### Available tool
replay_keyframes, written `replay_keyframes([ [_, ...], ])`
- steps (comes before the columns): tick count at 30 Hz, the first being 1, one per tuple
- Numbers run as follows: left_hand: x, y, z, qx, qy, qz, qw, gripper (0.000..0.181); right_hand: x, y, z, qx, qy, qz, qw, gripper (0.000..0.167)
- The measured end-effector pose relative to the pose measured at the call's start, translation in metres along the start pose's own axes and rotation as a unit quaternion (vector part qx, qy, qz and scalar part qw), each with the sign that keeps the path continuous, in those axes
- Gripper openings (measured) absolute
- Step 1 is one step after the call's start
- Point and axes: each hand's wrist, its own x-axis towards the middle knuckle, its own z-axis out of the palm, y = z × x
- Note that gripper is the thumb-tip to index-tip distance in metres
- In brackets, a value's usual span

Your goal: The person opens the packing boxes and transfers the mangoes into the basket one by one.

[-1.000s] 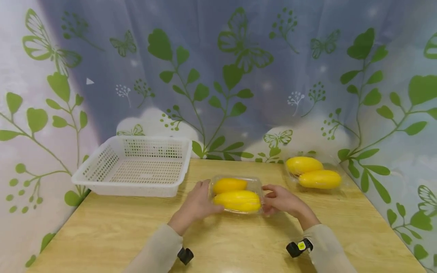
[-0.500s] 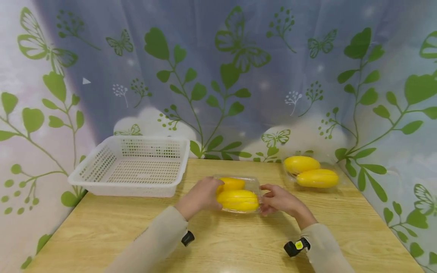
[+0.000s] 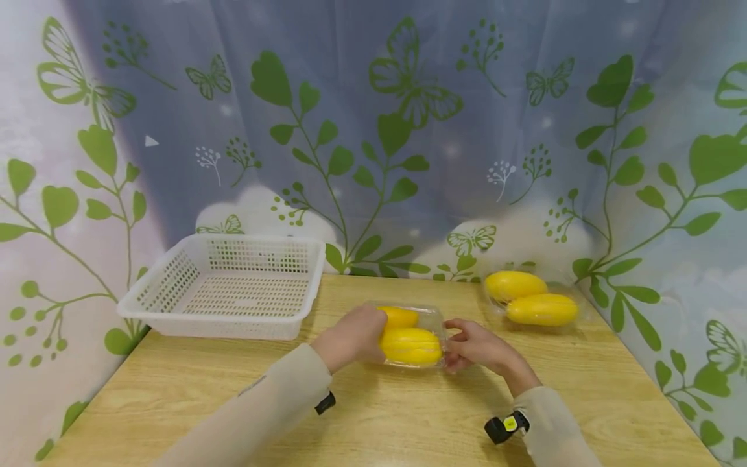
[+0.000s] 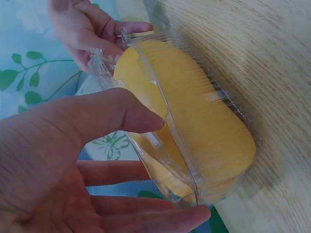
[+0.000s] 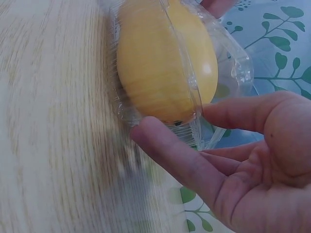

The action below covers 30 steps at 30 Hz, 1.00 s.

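A clear plastic clamshell container [image 3: 432,318] stands on the wooden table, in front of the person. Inside it lie two long yellow melons [image 3: 410,347], the nearer one marked with pale lengthwise lines. My left hand [image 3: 356,334] grips the container's left end. In the left wrist view its thumb lies on the rim seam, with the fingers round the far side. At the opposite end my right hand [image 3: 475,347] holds the container between thumb and finger. The right wrist view shows those fingertips at the rim and the lower edge. The back of the left hand hides part of the melons.
At the back left of the table [image 3: 408,421] stands a white perforated plastic basket [image 3: 216,324]. A second clear container with two yellow melons [image 3: 543,310] sits at the back right. A patterned curtain [image 3: 350,130] hangs right behind the table.
My left hand has shifted right and further over the container's left end, covering more of the melons. My right hand has stayed at the right end, and the container has hardly moved.
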Motion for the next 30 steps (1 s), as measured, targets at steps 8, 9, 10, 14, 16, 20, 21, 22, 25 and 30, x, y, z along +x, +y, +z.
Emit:
replay_keyframes([
  [8,0.0041,0.0025,-0.0042,0.008,-0.005,0.010,0.9999,0.029,0.0012,-0.0004,0.0009,0.003,-0.001,0.003,1.0000,0.068],
  [9,0.0048,0.0023,-0.0043,0.007,-0.007,0.009,0.9999,0.029,0.0016,-0.0002,0.0010,0.003,0.000,0.004,1.0000,0.068],
  [10,0.0053,0.0023,-0.0045,0.005,-0.008,0.008,0.9999,0.029,0.0020,-0.0001,0.0012,0.003,0.001,0.006,1.0000,0.067],
  [14,0.0067,0.0029,-0.0047,0.001,-0.014,0.005,0.9999,0.028,0.0029,0.0009,0.0024,0.004,0.009,0.014,0.9999,0.065],
  [16,0.0075,0.0035,-0.0048,0.007,-0.016,0.003,0.9998,0.028,0.0030,0.0013,0.0027,0.006,0.008,0.014,0.9998,0.065],
  [20,0.0089,0.0040,-0.0051,0.017,-0.021,-0.005,0.9996,0.029,0.0030,0.0034,0.0006,0.018,-0.005,0.002,0.9998,0.067],
  [21,0.0090,0.0040,-0.0053,0.017,-0.023,-0.008,0.9996,0.029,0.0030,0.0041,-0.0002,0.022,-0.010,-0.002,0.9997,0.068],
  [22,0.0091,0.0041,-0.0054,0.017,-0.026,-0.010,0.9995,0.029,0.0031,0.0049,-0.0011,0.026,-0.013,-0.005,0.9996,0.069],
  [25,0.0089,0.0042,-0.0059,0.016,-0.029,-0.015,0.9993,0.029,0.0033,0.0063,-0.0026,0.034,-0.017,-0.005,0.9993,0.069],
  [30,0.0083,0.0048,-0.0068,0.020,-0.027,-0.017,0.9993,0.030,0.0038,0.0059,-0.0023,0.038,-0.008,0.007,0.9992,0.066],
])
